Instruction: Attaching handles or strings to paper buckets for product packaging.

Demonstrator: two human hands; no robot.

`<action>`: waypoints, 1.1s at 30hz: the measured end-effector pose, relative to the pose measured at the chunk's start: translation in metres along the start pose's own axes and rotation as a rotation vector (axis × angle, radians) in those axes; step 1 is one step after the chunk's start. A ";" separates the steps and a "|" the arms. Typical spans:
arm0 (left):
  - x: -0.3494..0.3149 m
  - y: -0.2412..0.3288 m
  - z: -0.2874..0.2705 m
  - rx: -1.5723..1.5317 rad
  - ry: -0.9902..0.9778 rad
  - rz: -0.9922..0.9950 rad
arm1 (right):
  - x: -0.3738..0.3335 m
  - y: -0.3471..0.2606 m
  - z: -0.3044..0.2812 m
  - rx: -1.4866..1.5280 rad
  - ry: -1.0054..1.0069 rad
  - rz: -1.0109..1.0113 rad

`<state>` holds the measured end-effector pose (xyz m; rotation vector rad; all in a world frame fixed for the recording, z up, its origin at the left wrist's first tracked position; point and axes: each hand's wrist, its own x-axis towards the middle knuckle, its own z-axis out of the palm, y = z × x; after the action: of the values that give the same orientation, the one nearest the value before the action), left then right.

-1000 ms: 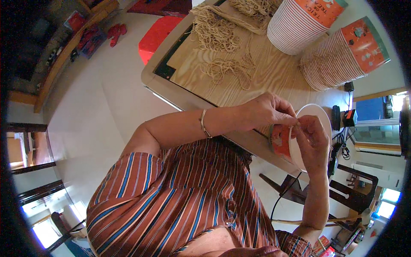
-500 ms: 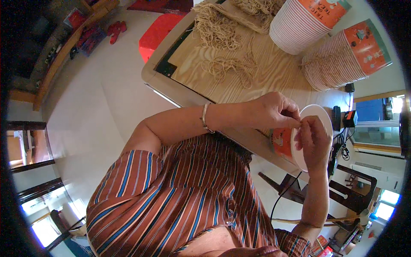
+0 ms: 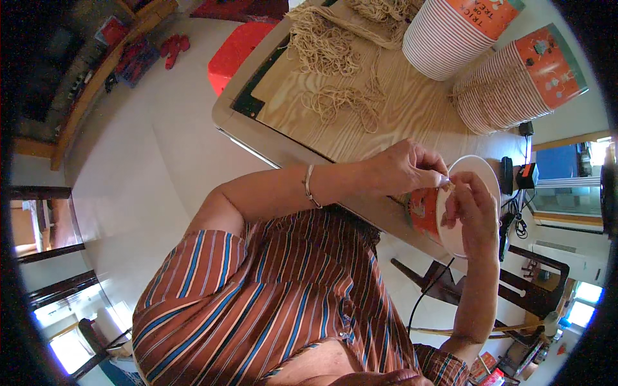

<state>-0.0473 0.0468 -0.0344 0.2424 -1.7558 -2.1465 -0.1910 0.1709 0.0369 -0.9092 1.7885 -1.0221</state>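
An orange paper bucket (image 3: 421, 212) with a white inside lies tipped at the table's right front edge, its round mouth facing right. At that mouth my left hand (image 3: 402, 168) and my right hand (image 3: 476, 209) meet, fingertips nearly touching. Both are closed in a pinch on a short tan bit that looks like a twine end; my fingers hide most of it. My right fingers are in front of the white inside. Loose tan twine (image 3: 344, 103) lies on the wooden tabletop, beyond my left forearm.
A bigger twine heap (image 3: 322, 42) lies at the far end. Two bucket stacks stand at the back right: a plain stack (image 3: 444, 42) and one with twine strands (image 3: 499, 90). Black cables (image 3: 515, 219) lie beside the table. A red stool (image 3: 241, 51) stands past its far left edge.
My fingertips have shifted slightly at the bucket's mouth, and a bit of tan shows more clearly between them. The bucket stays about where it was.
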 end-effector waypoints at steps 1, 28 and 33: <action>-0.001 -0.003 0.001 -0.094 0.029 -0.010 | -0.002 0.002 0.000 0.027 -0.015 -0.023; 0.003 0.005 0.002 0.404 -0.026 0.265 | -0.009 0.003 0.001 -0.154 0.140 -0.221; 0.005 0.007 0.001 0.464 -0.049 0.344 | -0.008 -0.007 -0.001 -0.176 0.120 -0.116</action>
<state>-0.0513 0.0444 -0.0269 -0.0023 -2.1266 -1.5055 -0.1875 0.1755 0.0461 -1.0906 1.9690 -1.0222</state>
